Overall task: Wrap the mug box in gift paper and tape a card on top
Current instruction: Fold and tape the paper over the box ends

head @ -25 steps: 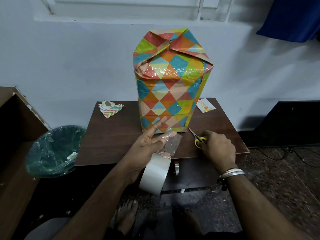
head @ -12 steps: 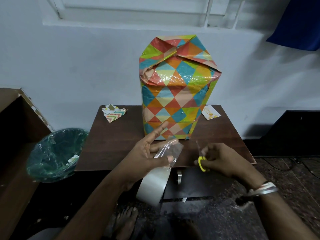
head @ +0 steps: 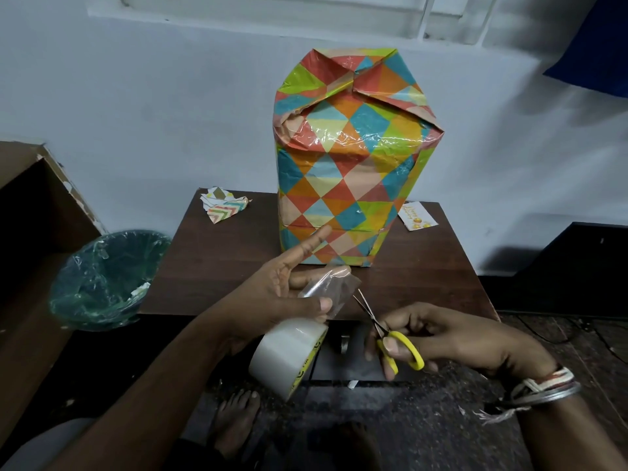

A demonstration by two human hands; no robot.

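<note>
The mug box [head: 343, 171] stands upright at the back of the small brown table [head: 210, 266], wrapped in multicoloured diamond paper with clear tape across its upper part. My left hand [head: 289, 290] pinches a pulled-out strip of clear tape [head: 334, 288] between thumb and fingers, index finger pointing up; the tape roll [head: 289, 355] hangs below it. My right hand [head: 438, 338] grips yellow-handled scissors [head: 390, 338], their blades pointing up at the strip's right edge. A small white card [head: 416, 217] lies on the table right of the box.
A crumpled scrap of patterned paper [head: 224, 207] lies at the table's back left. A green bin with a plastic liner [head: 105, 277] stands on the floor left of the table, beside a brown cabinet [head: 30, 253]. My bare foot [head: 234, 419] is below.
My right hand picked the scissors up off the table and brought them toward the tape strip. My left hand kept holding the tape.
</note>
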